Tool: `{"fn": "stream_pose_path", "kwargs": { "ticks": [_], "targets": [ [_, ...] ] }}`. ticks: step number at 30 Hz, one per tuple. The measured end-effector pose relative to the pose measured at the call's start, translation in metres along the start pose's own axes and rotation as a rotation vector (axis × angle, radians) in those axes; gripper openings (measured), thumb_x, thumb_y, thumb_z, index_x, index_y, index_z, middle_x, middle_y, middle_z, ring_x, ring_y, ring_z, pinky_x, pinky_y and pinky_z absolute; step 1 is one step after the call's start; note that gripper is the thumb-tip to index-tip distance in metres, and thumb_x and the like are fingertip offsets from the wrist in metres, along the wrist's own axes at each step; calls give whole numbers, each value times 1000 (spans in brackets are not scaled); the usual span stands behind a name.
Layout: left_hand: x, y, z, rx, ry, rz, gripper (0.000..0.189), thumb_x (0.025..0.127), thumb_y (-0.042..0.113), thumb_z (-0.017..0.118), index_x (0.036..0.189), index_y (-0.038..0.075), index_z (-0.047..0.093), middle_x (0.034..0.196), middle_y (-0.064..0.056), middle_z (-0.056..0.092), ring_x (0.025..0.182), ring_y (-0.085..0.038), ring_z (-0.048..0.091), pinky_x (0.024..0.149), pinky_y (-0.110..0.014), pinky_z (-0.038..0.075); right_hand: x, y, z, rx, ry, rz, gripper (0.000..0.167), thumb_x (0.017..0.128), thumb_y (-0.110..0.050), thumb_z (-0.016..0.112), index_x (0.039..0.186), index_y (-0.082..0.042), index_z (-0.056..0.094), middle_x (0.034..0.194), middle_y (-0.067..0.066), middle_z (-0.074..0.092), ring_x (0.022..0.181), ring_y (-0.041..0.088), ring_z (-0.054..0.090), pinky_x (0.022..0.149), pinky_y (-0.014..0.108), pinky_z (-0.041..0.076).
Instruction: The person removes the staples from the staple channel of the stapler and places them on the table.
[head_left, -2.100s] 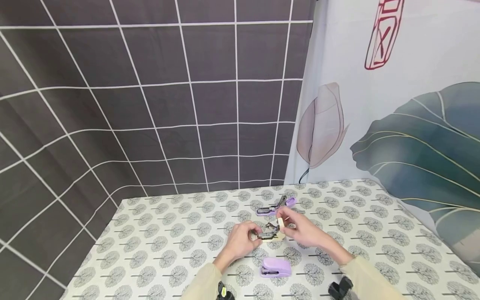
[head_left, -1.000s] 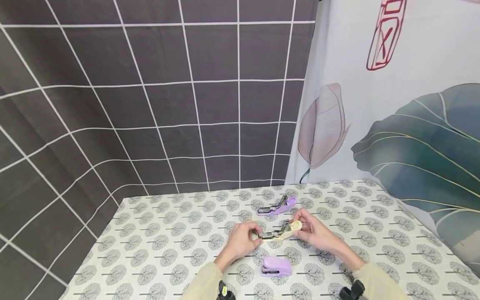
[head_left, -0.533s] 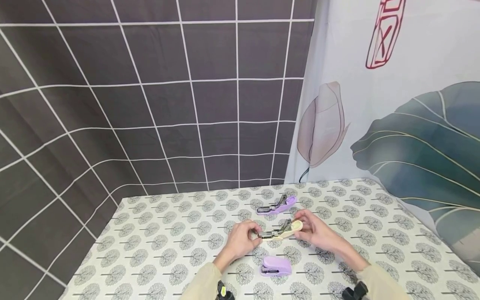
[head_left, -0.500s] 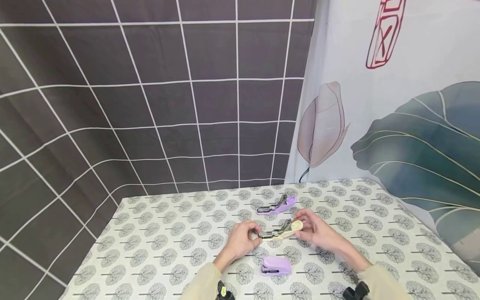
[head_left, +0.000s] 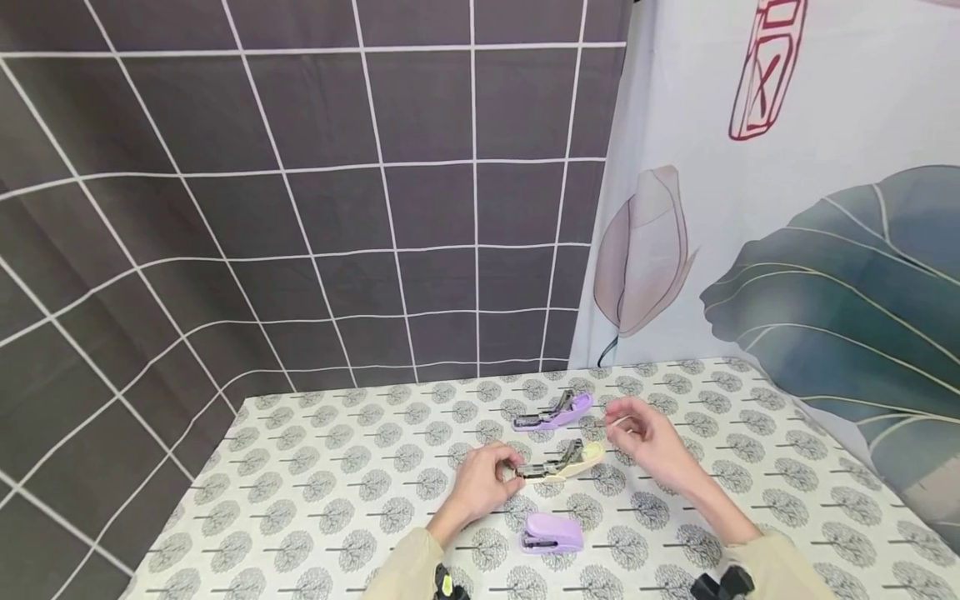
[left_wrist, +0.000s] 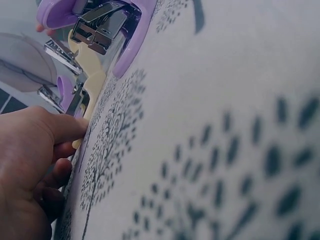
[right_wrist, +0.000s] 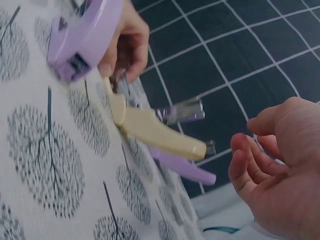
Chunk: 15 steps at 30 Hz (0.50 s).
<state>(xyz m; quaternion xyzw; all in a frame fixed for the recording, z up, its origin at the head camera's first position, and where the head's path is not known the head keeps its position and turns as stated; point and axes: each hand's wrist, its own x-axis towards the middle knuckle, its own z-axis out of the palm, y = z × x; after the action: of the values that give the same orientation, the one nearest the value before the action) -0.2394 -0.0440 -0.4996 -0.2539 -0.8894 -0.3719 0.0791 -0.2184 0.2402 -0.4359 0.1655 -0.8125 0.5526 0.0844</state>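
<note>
A cream stapler point(head_left: 573, 462) lies opened out on the table, its metal magazine exposed and its top folded back to the right. My left hand point(head_left: 483, 479) pinches its left end between thumb and fingers; the left wrist view shows that hand point(left_wrist: 30, 170) low by the cloth. To the right of the stapler, my right hand point(head_left: 648, 437) hovers apart from it with loosely bent fingers. The right wrist view shows a gap between the thumb and fingers of this hand point(right_wrist: 285, 175), with nothing visible in it.
Behind the cream stapler lies a purple stapler point(head_left: 555, 414), likewise folded open. A second purple stapler point(head_left: 552, 533), closed, sits nearer the front. A tree-patterned cloth point(head_left: 337, 517) covers the table, with a dark grid curtain point(head_left: 427, 208) behind it.
The cream stapler's top has swung back to the right, opening it out. My right hand has let go of it and moved away to the right. My left hand stays at its left end.
</note>
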Motion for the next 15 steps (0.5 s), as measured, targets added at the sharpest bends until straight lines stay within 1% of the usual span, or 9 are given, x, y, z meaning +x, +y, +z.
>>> {"fn": "stream_pose_path", "kwargs": {
  "ticks": [4,8,11,15],
  "targets": [
    [-1,-1,1,4,2,-2,20,76,14,84,93,17,73,78,12,57,61,2,43,64,-21,36,0,-9,10,78,-15,-12,27,91,6,63,116,10,54,96,19,65,76,21,66,67,25,55],
    [-1,-2,2,3,6,0,21,75,13,84,93,17,73,77,12,57,60,2,43,63,-20,36,-2,-16,22,131,-59,-30,28,93,5,62,118,12,51,94,25,64,70,25,66,59,29,54],
    [-1,-2,2,3,5,-2,21,75,13,84,93,17,73,77,13,56,60,2,43,63,-20,36,-2,-19,29,153,-87,-12,31,93,3,63,120,11,50,95,28,64,69,24,67,57,32,55],
    [-1,-2,2,-4,0,-12,21,76,13,84,93,17,74,77,13,56,61,2,43,62,-20,36,-3,-20,37,166,-123,29,35,92,2,64,123,9,50,96,30,63,70,27,68,58,34,56]
  ]
}}
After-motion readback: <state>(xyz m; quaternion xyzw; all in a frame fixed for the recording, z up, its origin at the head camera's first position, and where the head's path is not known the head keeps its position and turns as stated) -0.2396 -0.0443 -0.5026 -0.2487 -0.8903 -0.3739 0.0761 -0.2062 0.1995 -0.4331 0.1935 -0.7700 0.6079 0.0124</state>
